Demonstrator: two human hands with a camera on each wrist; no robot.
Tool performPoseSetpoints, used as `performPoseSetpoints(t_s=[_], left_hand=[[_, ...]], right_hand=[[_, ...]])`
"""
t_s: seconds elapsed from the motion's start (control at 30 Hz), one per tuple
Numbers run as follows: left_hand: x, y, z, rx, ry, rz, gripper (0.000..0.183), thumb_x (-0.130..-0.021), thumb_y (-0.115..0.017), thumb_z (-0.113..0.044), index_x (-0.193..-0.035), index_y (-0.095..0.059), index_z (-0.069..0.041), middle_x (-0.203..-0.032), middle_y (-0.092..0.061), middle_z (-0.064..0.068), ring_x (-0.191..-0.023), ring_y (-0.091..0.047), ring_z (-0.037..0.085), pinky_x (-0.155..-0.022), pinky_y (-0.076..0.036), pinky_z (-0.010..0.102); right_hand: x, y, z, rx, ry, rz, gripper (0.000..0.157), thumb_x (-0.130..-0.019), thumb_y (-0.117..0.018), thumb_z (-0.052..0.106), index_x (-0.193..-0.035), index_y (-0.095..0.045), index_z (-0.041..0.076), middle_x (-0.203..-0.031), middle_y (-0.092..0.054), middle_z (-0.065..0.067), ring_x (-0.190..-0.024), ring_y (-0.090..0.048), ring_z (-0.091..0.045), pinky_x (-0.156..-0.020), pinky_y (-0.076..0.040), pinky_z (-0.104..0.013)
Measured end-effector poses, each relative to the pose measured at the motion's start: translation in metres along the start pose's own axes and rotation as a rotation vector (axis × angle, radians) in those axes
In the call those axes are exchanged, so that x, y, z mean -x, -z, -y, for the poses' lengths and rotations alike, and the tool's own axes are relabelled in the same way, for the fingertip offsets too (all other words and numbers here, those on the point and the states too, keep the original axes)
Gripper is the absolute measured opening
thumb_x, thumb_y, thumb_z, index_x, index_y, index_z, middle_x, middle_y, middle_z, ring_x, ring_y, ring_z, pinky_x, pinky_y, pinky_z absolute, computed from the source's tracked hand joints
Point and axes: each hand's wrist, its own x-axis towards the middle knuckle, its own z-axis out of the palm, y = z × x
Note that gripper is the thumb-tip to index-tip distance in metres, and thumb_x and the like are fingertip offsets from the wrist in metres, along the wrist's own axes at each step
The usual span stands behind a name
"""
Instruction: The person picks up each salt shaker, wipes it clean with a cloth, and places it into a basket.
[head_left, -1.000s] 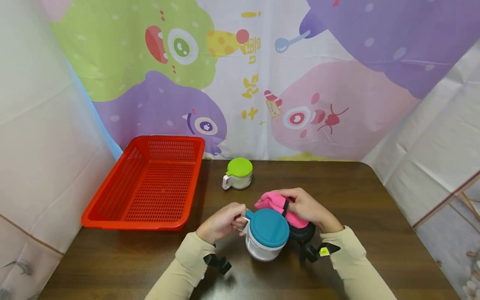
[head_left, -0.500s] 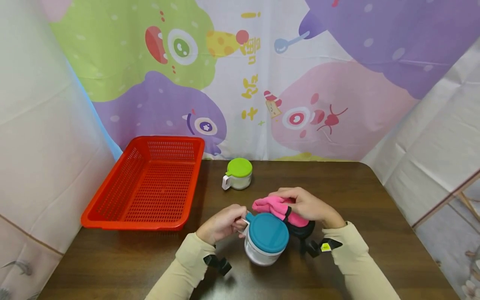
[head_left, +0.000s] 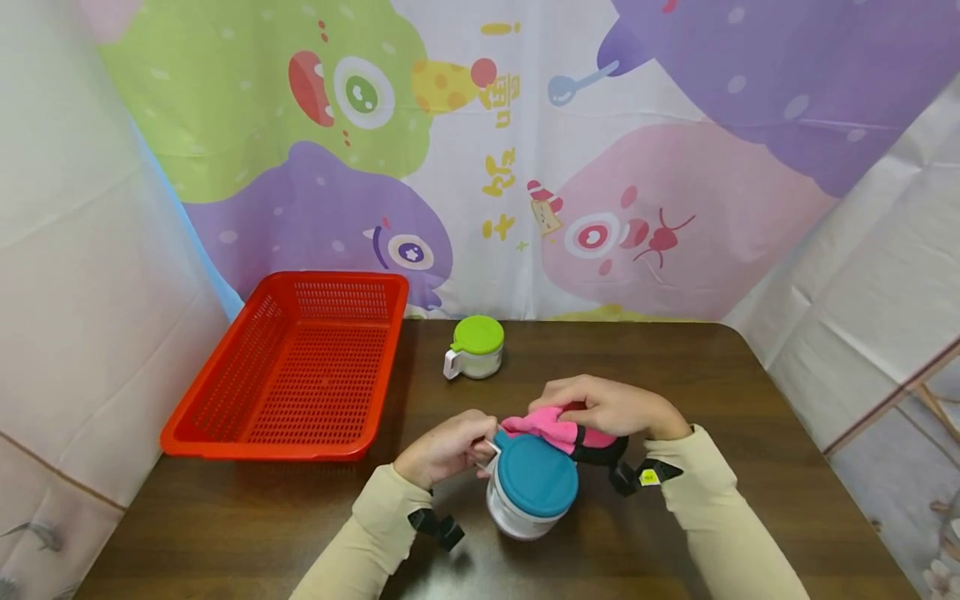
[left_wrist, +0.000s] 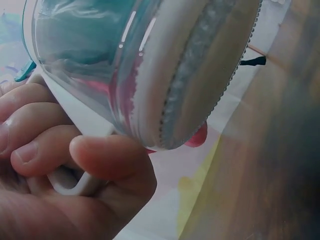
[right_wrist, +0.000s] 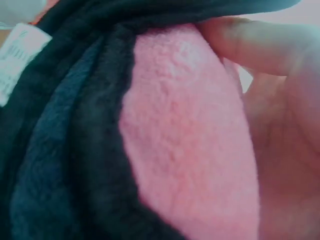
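My left hand (head_left: 450, 450) grips the white handle (left_wrist: 82, 112) of a clear glass seasoning jar (left_wrist: 120, 75) with a teal lid (head_left: 538, 477). The jar is tilted, and its base shows as a pale band with a beaded edge in the left wrist view. My right hand (head_left: 611, 408) pinches a bunched pink cloth (head_left: 551, 427) with black trim. The cloth lies against the far right side of the jar, by the lid's rim. Up close in the right wrist view, the fluffy pink cloth (right_wrist: 190, 130) has a dark edge and a white tag (right_wrist: 22, 57). The right fingertips are partly hidden behind the cloth.
A smaller jar (head_left: 480, 360) with a green lid (head_left: 479, 335) and white handle stands farther back on the brown table (head_left: 675, 358). At the left sits a red perforated basket (head_left: 378, 392). A cartoon-print curtain (head_left: 480, 275) hangs behind the table.
My right hand has shifted slightly left, bringing the cloth along the jar's far side toward the handle. The jar has moved slightly toward me and tilted more. My left hand keeps its grip.
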Motion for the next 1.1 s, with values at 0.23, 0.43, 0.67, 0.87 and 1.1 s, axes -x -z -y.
performPoseSetpoints(t_s=[0.23,0.43,0.67,0.87,1.1], left_hand=[[-0.002,-0.002,0.000,-0.001,0.016,-0.024,0.032,-0.085,-0.036,-0.006,-0.054,-0.030,-0.014,-0.053,-0.025,-0.004,-0.048,-0.028,0.011,-0.051,-0.035,0.023],[-0.007,-0.005,0.002,-0.037,0.038,-0.019,0.032,-0.083,-0.036,-0.004,-0.054,-0.030,-0.013,-0.053,-0.027,-0.006,-0.049,-0.028,0.012,-0.050,-0.033,0.024],[-0.008,-0.009,0.004,-0.056,0.058,-0.017,0.033,-0.083,-0.035,-0.004,-0.052,-0.030,-0.014,-0.052,-0.026,-0.007,-0.048,-0.024,0.012,-0.050,-0.031,0.024],[-0.009,-0.007,0.006,-0.068,0.055,-0.016,0.032,-0.083,-0.035,-0.004,-0.053,-0.030,-0.014,-0.052,-0.026,-0.006,-0.048,-0.025,0.012,-0.050,-0.030,0.024],[-0.008,-0.006,0.007,-0.050,0.071,-0.017,0.032,-0.083,-0.035,-0.004,-0.053,-0.030,-0.015,-0.052,-0.026,-0.005,-0.048,-0.026,0.012,-0.050,-0.030,0.024]], right_hand=[[-0.008,0.007,0.004,0.041,-0.043,0.095,0.035,-0.094,-0.056,0.013,-0.129,-0.063,0.013,-0.108,-0.064,-0.001,-0.098,-0.056,-0.011,-0.085,-0.051,-0.029],[-0.016,0.012,0.002,0.020,-0.032,0.235,0.035,-0.095,-0.055,0.014,-0.130,-0.062,0.017,-0.113,-0.065,0.001,-0.102,-0.057,-0.010,-0.091,-0.050,-0.030],[-0.028,0.013,-0.002,-0.009,-0.053,0.340,0.035,-0.096,-0.052,0.014,-0.129,-0.063,0.014,-0.121,-0.066,0.000,-0.108,-0.059,-0.009,-0.098,-0.048,-0.029],[-0.036,0.012,-0.010,-0.043,-0.023,0.395,0.034,-0.096,-0.051,0.015,-0.128,-0.063,0.012,-0.121,-0.067,-0.004,-0.107,-0.060,-0.010,-0.098,-0.048,-0.029],[-0.044,0.010,-0.019,-0.078,0.008,0.448,0.038,-0.093,-0.045,0.002,-0.124,-0.065,0.010,-0.115,-0.067,-0.004,-0.103,-0.060,-0.007,-0.098,-0.048,-0.028]])
